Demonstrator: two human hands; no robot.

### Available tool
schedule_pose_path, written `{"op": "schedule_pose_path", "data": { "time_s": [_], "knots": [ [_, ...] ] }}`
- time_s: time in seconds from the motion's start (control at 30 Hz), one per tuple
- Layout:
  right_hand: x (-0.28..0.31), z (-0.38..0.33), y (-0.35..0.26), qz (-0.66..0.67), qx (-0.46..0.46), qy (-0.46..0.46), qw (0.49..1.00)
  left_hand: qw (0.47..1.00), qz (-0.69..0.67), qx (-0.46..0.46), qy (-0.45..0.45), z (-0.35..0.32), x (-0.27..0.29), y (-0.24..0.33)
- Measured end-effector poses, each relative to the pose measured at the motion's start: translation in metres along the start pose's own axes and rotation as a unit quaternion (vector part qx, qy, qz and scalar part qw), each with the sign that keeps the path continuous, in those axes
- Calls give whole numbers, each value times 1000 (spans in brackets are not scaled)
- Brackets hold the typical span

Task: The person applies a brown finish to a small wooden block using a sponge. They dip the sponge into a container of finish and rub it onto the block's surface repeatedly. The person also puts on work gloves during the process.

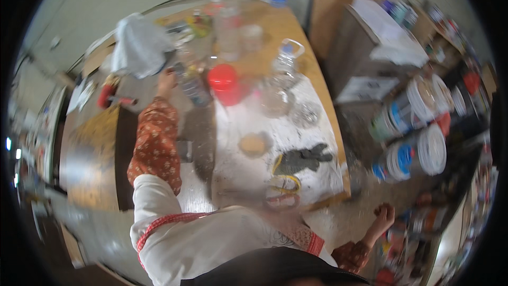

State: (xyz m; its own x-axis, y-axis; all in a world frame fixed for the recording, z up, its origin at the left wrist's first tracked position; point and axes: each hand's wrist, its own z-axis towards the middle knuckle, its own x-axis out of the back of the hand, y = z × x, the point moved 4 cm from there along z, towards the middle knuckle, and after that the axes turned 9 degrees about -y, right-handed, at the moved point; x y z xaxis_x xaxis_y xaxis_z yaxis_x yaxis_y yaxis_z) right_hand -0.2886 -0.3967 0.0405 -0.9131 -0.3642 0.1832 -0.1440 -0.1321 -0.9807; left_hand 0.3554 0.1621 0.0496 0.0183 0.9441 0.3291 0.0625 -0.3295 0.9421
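My left hand (166, 82) reaches to the far left of the worktable, between a crumpled white cloth (138, 47) and a clear plastic bottle (193, 88). Blur smears its fingers; I cannot tell whether it touches the bottle. Right of that bottle stands a red-lidded container (224, 86). At the lower right, away from the table, hangs my right hand (383, 220), its fingers curled with nothing visible in them. On the white sheet (235, 167) lie a dark grey glove (306, 159), a round tan item (253, 144) and a yellow-rimmed item (286, 183).
A large handled clear jug (280, 87) and a clear glass-like vessel (306, 114) occupy the table's right half. Tall bottles (227, 32) stand farther back. White buckets (431, 151) sit on the right beside a grey cabinet (354, 47). A red-handled tool (108, 95) lies at left.
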Motion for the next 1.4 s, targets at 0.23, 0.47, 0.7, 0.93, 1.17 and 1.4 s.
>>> {"op": "schedule_pose_path", "data": {
  "time_s": [0.23, 0.47, 0.7, 0.93, 1.17, 1.4],
  "knots": [
    [21, -43, -25, -54, 3, 5, 999, 972, -13, 70, -224, 127, 29, -123],
    [-5, -45, -28, -67, -26, -36, 997, 971, -101, -7, -217, 131, 7, -113],
    [-25, -30, -20, -93, -14, -86, 992, 996, 19, -83, 29, 85, 39, -54],
    [-55, -13, -17, -112, -4, -124, 986, 921, 145, -246, 265, -36, 98, 35],
    [-92, -14, -2, -51, -20, -237, 970, 886, 73, -356, 289, -176, 82, 93],
    [-115, 0, -4, -31, 2, -315, 949, 898, -28, -303, 317, -310, 42, 78]
  ]
}}
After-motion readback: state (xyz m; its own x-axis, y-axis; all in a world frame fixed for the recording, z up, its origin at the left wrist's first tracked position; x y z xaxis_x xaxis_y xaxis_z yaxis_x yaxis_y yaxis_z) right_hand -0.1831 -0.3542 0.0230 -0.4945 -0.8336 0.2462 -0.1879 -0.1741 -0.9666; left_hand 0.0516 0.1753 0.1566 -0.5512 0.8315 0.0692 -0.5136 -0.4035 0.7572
